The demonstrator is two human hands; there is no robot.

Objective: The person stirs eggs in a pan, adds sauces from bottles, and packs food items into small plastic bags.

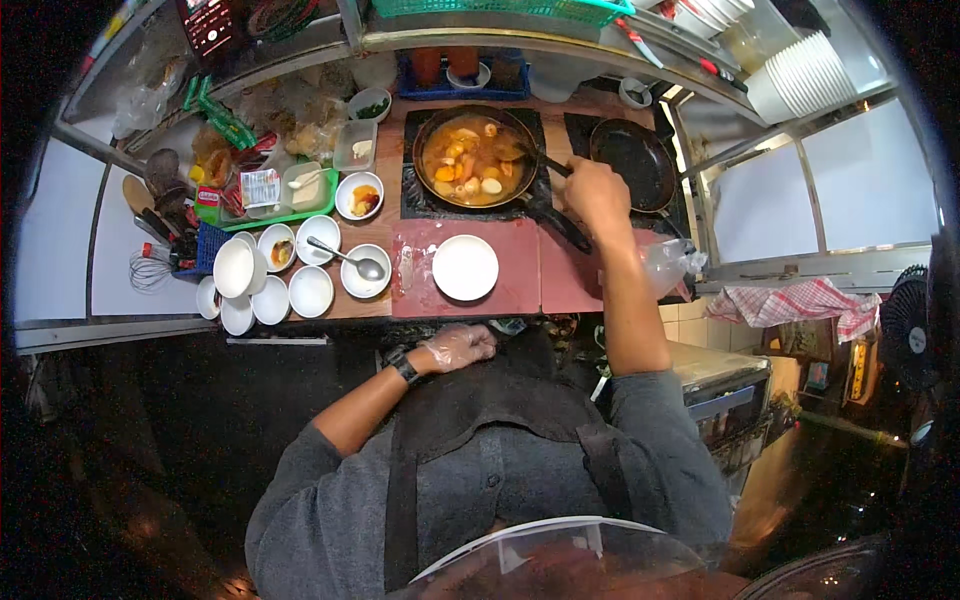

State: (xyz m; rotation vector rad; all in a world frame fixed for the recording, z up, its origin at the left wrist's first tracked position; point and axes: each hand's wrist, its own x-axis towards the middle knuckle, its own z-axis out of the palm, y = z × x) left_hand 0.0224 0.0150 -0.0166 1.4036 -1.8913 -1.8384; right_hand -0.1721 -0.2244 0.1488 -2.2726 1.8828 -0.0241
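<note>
A dark frying pan (430, 190) sits on the stove, full of orange broth with pale round pieces and orange chunks. My right hand (597, 195) is closed round the handle of a black cooking utensil (552, 164). Its lower end is in the broth, so I cannot tell its exact kind. The pan's own black handle (562, 224) juts toward the right, below that hand. In front of the pan, a white bowl (465, 267) stands on the reddish board (415, 290). My left hand (462, 347), in a clear plastic glove, is held curled by the counter's front edge; what it holds, if anything, is hidden.
A second dark pan (634, 165) lies right of the first. Several white bowls (311, 291) crowd the left, one with a metal spoon (368, 268). Behind them is a green tray (300, 214) of containers. Stacked white bowls (808, 78) fill the upper right shelf. A plastic bag (668, 266) lies at right.
</note>
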